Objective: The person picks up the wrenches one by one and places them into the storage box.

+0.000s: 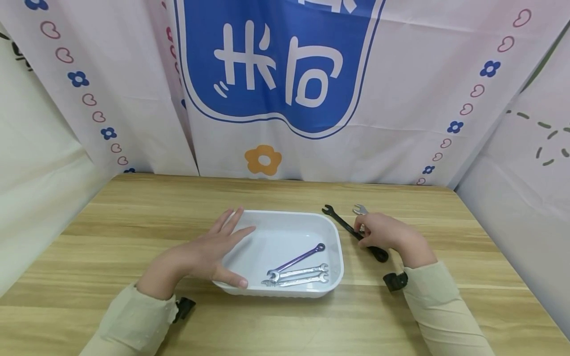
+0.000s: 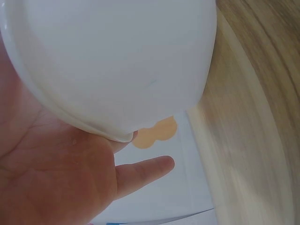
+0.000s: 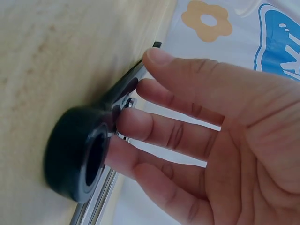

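The left hand spreads its fingers over the left side of a white tray. In the left wrist view its palm lies against the tray's rim. Inside the tray are a purple combination wrench and two silver open-ended wrenches. To the tray's right, the right hand pinches the shaft of a black combination wrench lying on the table, thumb and fingers on opposite sides. Close behind is a silver wrench, mostly hidden by that hand. The black ring end shows large in the right wrist view.
The wood-grain table ends at a printed cloth hanging behind it. White cloth also hangs at both sides. Each wrist wears a black strap-like mount.
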`<act>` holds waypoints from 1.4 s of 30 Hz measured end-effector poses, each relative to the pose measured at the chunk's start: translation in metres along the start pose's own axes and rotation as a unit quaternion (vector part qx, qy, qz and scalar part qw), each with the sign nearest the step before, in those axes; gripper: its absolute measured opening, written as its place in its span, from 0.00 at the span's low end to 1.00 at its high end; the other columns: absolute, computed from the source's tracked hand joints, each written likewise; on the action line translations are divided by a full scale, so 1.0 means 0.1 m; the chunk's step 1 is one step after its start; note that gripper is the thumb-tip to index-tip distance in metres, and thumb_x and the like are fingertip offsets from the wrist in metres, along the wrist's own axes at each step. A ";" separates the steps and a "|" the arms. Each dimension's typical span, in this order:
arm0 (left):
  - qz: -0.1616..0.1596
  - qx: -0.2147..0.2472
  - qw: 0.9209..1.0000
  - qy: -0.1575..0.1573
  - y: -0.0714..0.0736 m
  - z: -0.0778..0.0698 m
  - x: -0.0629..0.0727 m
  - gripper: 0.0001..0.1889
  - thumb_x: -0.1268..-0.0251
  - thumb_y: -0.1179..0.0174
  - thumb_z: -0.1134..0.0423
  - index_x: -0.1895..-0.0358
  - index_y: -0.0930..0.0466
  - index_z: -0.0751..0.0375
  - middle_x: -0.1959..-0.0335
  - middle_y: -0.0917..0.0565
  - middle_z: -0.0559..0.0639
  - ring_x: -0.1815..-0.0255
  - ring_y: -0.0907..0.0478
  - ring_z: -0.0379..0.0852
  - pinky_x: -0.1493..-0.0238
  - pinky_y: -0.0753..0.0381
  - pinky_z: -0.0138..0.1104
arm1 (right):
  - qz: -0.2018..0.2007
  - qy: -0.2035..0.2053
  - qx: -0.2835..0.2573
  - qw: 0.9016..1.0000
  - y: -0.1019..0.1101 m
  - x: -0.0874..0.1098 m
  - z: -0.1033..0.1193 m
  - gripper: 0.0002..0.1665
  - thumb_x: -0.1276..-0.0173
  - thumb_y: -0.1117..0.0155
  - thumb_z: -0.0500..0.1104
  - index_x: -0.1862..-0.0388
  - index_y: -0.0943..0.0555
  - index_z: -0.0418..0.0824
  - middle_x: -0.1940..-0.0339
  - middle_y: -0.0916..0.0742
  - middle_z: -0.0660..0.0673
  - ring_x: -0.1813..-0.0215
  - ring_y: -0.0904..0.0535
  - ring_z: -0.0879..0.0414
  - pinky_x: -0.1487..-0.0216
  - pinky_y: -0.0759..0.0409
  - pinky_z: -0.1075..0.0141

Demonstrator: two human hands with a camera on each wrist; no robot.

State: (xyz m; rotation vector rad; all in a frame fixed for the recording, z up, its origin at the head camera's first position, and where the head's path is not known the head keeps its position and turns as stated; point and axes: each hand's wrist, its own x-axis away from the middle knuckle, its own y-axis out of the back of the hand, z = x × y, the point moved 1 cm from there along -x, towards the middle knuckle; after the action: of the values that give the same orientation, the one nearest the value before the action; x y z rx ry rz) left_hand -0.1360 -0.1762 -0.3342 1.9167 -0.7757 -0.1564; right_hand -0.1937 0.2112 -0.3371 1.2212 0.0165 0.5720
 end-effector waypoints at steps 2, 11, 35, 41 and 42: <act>0.000 0.000 1.000 0.000 0.00 0.00 0.00 0.61 0.53 0.30 0.32 0.20 0.52 0.55 0.19 0.77 0.56 0.20 0.81 0.64 0.29 0.52 0.72 | -0.001 -0.001 0.002 1.000 -0.01 0.00 -0.01 0.17 0.38 0.28 0.39 0.53 0.20 0.36 0.72 0.20 0.47 0.69 0.26 0.56 0.65 0.26 0.65; 0.000 0.002 1.000 -0.002 0.00 0.01 0.00 0.61 0.53 0.31 0.31 0.19 0.52 0.55 0.19 0.78 0.55 0.20 0.83 0.62 0.30 0.53 0.72 | 0.001 -0.012 0.002 1.000 -0.02 -0.01 -0.04 0.17 0.42 0.27 0.36 0.54 0.21 0.36 0.72 0.21 0.47 0.69 0.26 0.56 0.66 0.26 0.65; -0.005 0.006 1.000 0.002 -0.01 -0.01 0.01 0.60 0.53 0.29 0.33 0.20 0.50 0.55 0.19 0.77 0.55 0.19 0.81 0.63 0.31 0.51 0.73 | 0.052 -0.044 0.005 0.998 -0.07 0.01 -0.02 0.16 0.46 0.31 0.31 0.64 0.28 0.41 0.72 0.24 0.47 0.69 0.28 0.54 0.69 0.30 0.66; -0.003 0.003 1.000 -0.001 0.00 0.00 0.01 0.61 0.53 0.30 0.32 0.20 0.51 0.55 0.19 0.77 0.56 0.20 0.82 0.63 0.31 0.51 0.73 | 0.056 -0.014 -0.009 0.998 -0.05 0.01 -0.06 0.13 0.46 0.33 0.32 0.74 0.30 0.40 0.79 0.31 0.51 0.74 0.32 0.57 0.71 0.33 0.67; -0.002 0.003 1.000 0.000 0.00 0.00 0.01 0.61 0.53 0.30 0.32 0.20 0.51 0.55 0.19 0.78 0.56 0.20 0.82 0.63 0.31 0.51 0.73 | 0.057 -0.011 -0.011 0.998 -0.04 0.00 -0.07 0.13 0.46 0.33 0.32 0.75 0.31 0.40 0.80 0.32 0.51 0.75 0.33 0.57 0.71 0.33 0.67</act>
State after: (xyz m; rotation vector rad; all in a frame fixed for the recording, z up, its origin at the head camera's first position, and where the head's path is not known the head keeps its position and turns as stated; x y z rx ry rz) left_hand -0.1349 -0.1766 -0.3339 1.9241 -0.7738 -0.1569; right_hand -0.1938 0.2164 -0.3432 1.2129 -0.0787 0.6573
